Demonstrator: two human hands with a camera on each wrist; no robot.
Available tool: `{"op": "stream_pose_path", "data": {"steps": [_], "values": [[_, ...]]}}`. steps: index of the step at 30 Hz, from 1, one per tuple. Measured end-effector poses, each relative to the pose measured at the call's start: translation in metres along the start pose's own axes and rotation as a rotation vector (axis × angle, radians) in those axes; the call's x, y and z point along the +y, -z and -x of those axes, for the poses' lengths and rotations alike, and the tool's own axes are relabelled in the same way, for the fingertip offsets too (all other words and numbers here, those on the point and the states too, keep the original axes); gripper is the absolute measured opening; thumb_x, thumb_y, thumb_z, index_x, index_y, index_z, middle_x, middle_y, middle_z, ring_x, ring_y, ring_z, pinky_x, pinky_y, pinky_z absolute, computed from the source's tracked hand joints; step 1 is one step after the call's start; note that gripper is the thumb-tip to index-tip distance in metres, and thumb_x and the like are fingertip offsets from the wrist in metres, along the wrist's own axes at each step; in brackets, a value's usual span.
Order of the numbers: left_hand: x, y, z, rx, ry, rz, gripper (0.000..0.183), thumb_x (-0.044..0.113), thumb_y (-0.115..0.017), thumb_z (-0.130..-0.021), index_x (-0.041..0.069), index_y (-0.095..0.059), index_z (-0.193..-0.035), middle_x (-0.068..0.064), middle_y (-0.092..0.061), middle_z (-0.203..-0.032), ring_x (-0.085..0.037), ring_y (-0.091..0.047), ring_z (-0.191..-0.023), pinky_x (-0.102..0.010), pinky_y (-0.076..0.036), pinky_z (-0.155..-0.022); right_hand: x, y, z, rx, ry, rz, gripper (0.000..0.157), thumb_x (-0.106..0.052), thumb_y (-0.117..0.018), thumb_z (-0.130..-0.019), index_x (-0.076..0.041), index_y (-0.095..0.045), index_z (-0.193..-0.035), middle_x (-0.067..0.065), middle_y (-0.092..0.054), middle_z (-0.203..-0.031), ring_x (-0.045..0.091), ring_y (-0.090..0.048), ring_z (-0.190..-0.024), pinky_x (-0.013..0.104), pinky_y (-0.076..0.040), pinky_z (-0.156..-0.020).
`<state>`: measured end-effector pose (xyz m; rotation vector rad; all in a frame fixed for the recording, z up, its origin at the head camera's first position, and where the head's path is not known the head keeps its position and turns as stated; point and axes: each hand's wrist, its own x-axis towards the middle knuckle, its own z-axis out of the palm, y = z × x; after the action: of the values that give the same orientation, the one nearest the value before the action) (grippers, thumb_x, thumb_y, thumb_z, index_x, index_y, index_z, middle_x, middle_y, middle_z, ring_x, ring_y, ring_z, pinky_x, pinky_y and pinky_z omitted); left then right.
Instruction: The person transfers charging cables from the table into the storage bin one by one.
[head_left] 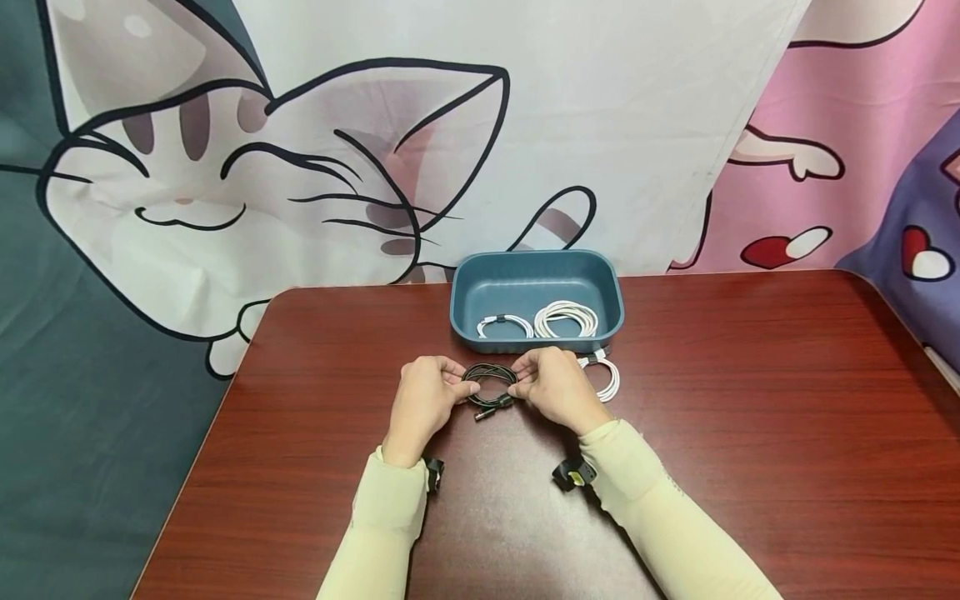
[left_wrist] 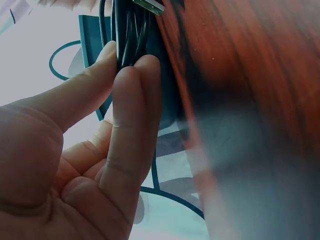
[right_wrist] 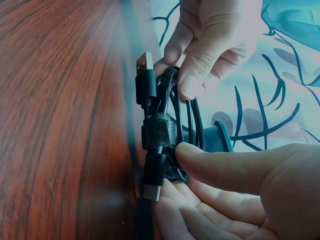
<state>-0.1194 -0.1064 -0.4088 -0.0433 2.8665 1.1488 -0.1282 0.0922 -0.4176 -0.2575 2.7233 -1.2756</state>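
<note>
Pinching the coiled black cable from opposite sides, both hands extend forward, forearms angled inward.

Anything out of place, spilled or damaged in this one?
One white coil lies on the table in front of the bin, slightly odd since two other white coils sit inside it. Nothing looks spilled or damaged; the black cable is neatly bundled.

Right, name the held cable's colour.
The cable is black, showing best in the right wrist view.
</note>
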Motion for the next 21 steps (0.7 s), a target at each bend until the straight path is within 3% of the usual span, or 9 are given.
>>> {"op": "stream_pose_path", "data": {"steps": [9,21], "values": [[-0.001,0.0015,-0.0001,0.048,-0.042,-0.01,0.016,0.018,-0.089,-0.076,0.009,-0.078,-0.083,0.003,-0.071,-0.069,-0.006,-0.065,-0.063,-0.029,-0.052,-0.059,-0.0005,0.001,0.0004,0.015,0.045,-0.028,0.018,-0.006,-0.084,-0.078,-0.004,-0.075,-0.094,0.0,-0.073,-0.077,0.006,-0.067,-0.067,0.027,-0.053,-0.066],[0.0017,0.005,0.0009,0.062,-0.031,-0.011,0.017,0.017,-0.09,-0.076,0.009,-0.078,-0.085,0.002,-0.072,-0.071,-0.007,-0.068,-0.066,-0.03,-0.054,-0.063,-0.0021,0.0017,0.0004,0.011,0.058,-0.061,0.018,-0.004,-0.083,-0.079,-0.004,-0.076,-0.096,0.001,-0.074,-0.076,0.007,-0.067,-0.06,0.025,-0.053,-0.063]]}}
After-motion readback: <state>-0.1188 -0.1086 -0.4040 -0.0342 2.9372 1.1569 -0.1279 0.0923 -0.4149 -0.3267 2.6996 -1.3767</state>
